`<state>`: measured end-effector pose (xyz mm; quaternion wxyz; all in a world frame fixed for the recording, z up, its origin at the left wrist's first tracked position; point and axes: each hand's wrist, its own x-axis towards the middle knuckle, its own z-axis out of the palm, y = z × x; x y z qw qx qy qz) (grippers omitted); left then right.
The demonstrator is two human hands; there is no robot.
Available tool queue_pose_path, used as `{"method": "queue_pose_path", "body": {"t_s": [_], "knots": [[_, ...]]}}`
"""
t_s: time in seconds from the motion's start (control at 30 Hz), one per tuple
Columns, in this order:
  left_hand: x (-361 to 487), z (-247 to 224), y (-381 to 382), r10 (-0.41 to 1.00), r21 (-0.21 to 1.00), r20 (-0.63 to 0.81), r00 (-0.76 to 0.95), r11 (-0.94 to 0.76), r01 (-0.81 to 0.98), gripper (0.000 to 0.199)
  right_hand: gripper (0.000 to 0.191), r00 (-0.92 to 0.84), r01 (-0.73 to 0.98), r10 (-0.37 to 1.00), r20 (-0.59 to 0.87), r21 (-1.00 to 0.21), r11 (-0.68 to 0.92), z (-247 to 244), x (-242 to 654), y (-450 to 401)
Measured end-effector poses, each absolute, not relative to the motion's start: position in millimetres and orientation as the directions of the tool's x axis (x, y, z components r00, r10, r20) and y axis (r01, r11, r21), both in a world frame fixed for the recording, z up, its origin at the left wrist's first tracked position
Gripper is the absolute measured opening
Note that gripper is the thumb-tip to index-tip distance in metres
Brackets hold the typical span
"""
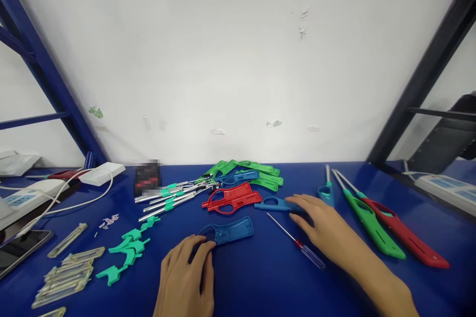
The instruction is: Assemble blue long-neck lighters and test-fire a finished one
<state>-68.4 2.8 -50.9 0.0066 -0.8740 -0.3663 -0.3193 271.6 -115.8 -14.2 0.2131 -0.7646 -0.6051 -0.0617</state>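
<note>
At the front, my left hand [188,272] has its fingers closed on the near end of a blue lighter casing half [238,230], which lies with its hollow side up. My right hand [316,218] reaches over another blue lighter casing half [273,203], its thumb and fingers pinching the right end. Just below that hand lies a screwdriver [307,252] with a clear handle and a red collar. Red casing halves [232,198] rest between and behind my hands. The fingertips of my left hand are partly hidden.
Green casing halves [264,178] are piled at the back. Metal lighter tubes [169,203], teal triggers [130,245] and clear fuel tanks [67,277] lie on the left, near a phone [26,250]. Whole lighters, one green [375,228] and one red [409,237], lie right.
</note>
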Motion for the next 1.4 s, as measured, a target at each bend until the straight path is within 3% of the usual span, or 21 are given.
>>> {"method": "queue_pose_path", "body": {"t_s": [0.17,0.33,0.5,0.63,0.83,1.13,1.4], "knots": [[-62.4,-45.3,-6.9,0.704,0.364,0.548,0.451,-0.687,0.629,0.032,0.036,0.303,0.935,0.909,0.286,-0.276,-0.224,-18.2,283.5,-119.2],[-62.6,-33.1,-9.7,0.822,0.540,0.461,0.334,-0.559,0.630,0.044,0.030,0.317,0.920,0.907,0.277,-0.323,-0.223,-17.6,286.1,-122.4],[-71.4,-29.3,-2.8,0.879,0.672,0.400,0.261,-0.475,0.569,0.057,0.033,0.369,0.877,0.848,0.381,-0.444,-0.182,-11.0,282.4,-121.9],[-71.3,-27.2,-5.5,0.908,0.724,0.342,0.240,-0.418,0.549,0.056,0.037,0.419,0.813,0.819,0.393,-0.563,-0.146,7.1,272.4,-125.0],[-67.8,-19.8,-9.5,0.900,0.726,0.312,0.305,-0.433,0.535,0.043,0.057,0.379,0.732,0.878,0.291,-0.675,-0.092,30.6,228.6,-125.3],[-58.4,-15.7,-14.3,0.839,0.635,0.349,0.419,-0.540,0.553,0.037,0.054,0.219,0.687,0.962,0.165,-0.726,-0.032,28.4,206.2,-116.6],[-49.7,-1.5,-35.9,0.724,0.526,0.535,0.435,-0.688,0.500,0.024,0.043,0.143,0.744,0.986,0.081,-0.666,-0.054,21.4,193.1,-118.2]]}}
